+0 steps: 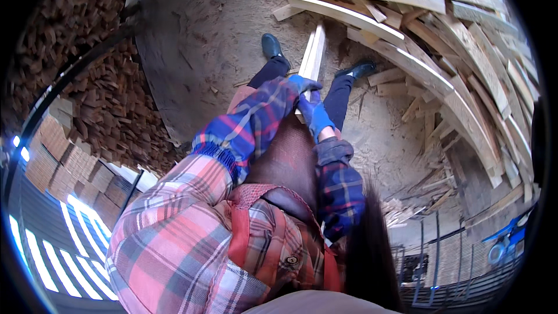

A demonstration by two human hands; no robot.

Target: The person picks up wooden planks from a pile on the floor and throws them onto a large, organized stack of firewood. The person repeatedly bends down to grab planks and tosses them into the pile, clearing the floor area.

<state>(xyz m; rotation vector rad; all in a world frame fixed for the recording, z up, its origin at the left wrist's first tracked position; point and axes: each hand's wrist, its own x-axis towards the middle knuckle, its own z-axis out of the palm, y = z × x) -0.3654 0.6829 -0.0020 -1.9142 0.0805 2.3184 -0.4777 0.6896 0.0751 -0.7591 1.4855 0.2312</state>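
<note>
Two pale wooden strips point(314, 52), lying side by side, point away from me between my feet. Near their close end, my left hand point(305, 83), in a blue work glove, is closed around them. Just below and to its right, my right hand point(317, 115), also in a blue glove, is closed on the same end. The fingers partly cover that end of the wood, and the two hands nearly touch. Blue plaid sleeve covers point(244, 122) reach over both forearms. A dark apron point(285, 151) hangs beneath the hands.
A large heap of loose boards point(407, 58) curves along the far and right side, close to my right shoe point(357, 70). My left shoe point(271, 45) stands on the dusty floor point(203, 52). Small wood blocks point(110, 75) are piled at the left, behind a dark rail point(87, 58).
</note>
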